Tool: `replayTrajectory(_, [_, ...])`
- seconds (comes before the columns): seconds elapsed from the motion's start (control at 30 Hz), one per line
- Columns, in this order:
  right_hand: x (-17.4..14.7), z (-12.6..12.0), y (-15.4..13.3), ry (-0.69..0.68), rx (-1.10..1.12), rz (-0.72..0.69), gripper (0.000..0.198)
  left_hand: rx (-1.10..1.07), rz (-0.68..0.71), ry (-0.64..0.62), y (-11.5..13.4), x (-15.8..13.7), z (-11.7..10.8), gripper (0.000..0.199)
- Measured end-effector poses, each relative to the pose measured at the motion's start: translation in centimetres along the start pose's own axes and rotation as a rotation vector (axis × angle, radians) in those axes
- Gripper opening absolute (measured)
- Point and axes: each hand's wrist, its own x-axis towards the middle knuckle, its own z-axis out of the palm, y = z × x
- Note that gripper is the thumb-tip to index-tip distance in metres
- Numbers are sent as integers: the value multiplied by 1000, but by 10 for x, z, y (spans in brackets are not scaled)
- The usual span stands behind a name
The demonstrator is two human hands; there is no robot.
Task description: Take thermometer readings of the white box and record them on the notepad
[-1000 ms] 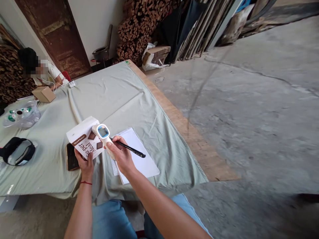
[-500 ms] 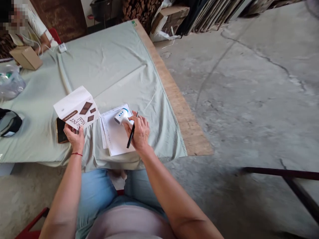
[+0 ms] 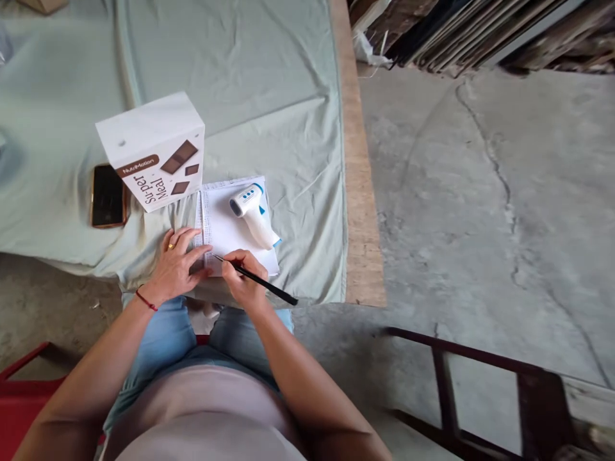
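A black pen is gripped in my right hand, its tip against the lower left of the notebook page. My left hand lies with fingers spread on the left edge of the open notebook, which has rows of small writing on its left strip. On the white page rests a white and blue handheld infrared thermometer, untouched by either hand. Beyond my left hand stands a white box printed "NutriMotion Su-per Meal". A dark phone lies left of that box.
A pale green cloth covers the table, with a bare wooden edge along its right. Part of a cardboard box shows at the top left. A dark metal frame stands on the concrete floor at right; a red chair is at lower left.
My left hand has let go of the white box and moved onto the notebook. My right hand has put the thermometer down on the page and brought the pen to the paper. The view has tilted down.
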Motion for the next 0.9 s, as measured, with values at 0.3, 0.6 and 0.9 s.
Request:
replayTrajectory(0.3, [-14, -3, 12, -78, -203, -308, 12, -72, 1, -15, -5, -3, 5, 47])
replayTrajectory(0.6, [-11, -5, 8, -122, -267, -360, 14, -86, 4, 8, -5, -3, 8, 47])
replayTrajectory(0.9, [-10, -5, 8, -120, -235, -339, 14, -88, 2, 9, -5, -2, 6, 44])
